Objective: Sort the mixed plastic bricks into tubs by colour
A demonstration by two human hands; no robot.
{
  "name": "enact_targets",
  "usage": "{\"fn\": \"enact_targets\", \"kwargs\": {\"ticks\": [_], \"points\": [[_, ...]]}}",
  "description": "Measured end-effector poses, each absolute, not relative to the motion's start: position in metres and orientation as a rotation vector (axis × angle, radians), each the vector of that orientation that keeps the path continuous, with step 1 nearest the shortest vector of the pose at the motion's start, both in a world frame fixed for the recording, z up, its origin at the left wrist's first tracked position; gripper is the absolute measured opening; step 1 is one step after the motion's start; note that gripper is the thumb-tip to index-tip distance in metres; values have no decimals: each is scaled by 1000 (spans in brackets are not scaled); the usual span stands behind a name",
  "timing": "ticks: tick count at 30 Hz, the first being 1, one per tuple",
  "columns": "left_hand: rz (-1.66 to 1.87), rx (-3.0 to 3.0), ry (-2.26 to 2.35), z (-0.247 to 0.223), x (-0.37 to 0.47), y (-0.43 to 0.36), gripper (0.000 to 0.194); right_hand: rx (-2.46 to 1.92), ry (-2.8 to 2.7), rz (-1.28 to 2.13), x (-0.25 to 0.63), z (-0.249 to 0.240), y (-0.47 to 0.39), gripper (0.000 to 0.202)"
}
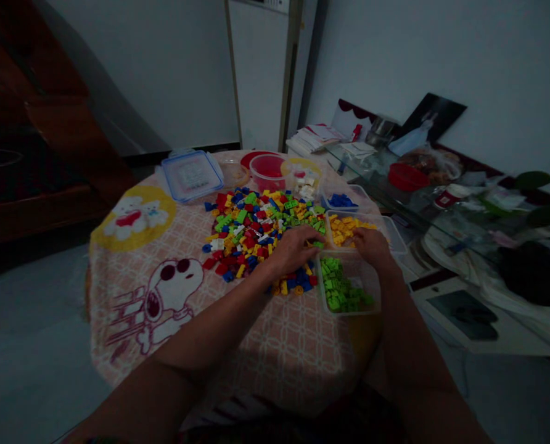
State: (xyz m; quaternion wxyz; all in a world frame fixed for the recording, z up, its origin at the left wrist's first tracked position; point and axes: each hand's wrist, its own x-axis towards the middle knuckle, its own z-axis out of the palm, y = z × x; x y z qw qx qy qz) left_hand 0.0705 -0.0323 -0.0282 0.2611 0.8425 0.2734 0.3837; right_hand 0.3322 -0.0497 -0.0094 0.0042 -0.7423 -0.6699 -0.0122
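Observation:
A mixed pile of toy building bricks (pixel 245 231) in red, blue, yellow, green and white covers the middle of the table. My left hand (pixel 297 248) is at the pile's right side, its fingers bent together beside a green brick; what they pinch is too small to make out. Over the right edge of a clear container of yellow bricks (pixel 343 228), my right hand (pixel 373 248) has its fingers curled together, their tips partly hidden. Nearer to me stands a clear container (pixel 372 285) with green bricks (pixel 338 288). Behind, another container (pixel 359 197) holds blue bricks (pixel 341 200).
White bricks (pixel 307 188) lie behind the pile, near a reddish clear tub (pixel 268 171). A blue-rimmed lid (pixel 192 176) rests at the back left of the cloth-covered table (pixel 256 351). To the right, a glass shelf carries a red bowl (pixel 407 177) and clutter.

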Motion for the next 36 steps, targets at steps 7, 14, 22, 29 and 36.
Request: {"fn": "enact_targets", "kwargs": {"ticks": [7,14,22,29,36], "points": [[986,2334,490,-32,91,-54,23,-2305,-2088,-48,333,-10,-50,36],[1000,2382,1044,-50,75,-22,29,-2335,-2104,-48,333,-9,-49,35],[581,2573,1151,-56,74,-10,35,-2344,-2082,-50,333,-11,-49,34],[435,2601,1250,-53,79,-11,37,-2338,-2079,-33,334,-11,-48,34],[502,2546,1210,-50,76,-9,26,-2349,-2088,-7,331,-8,-50,35]]}}
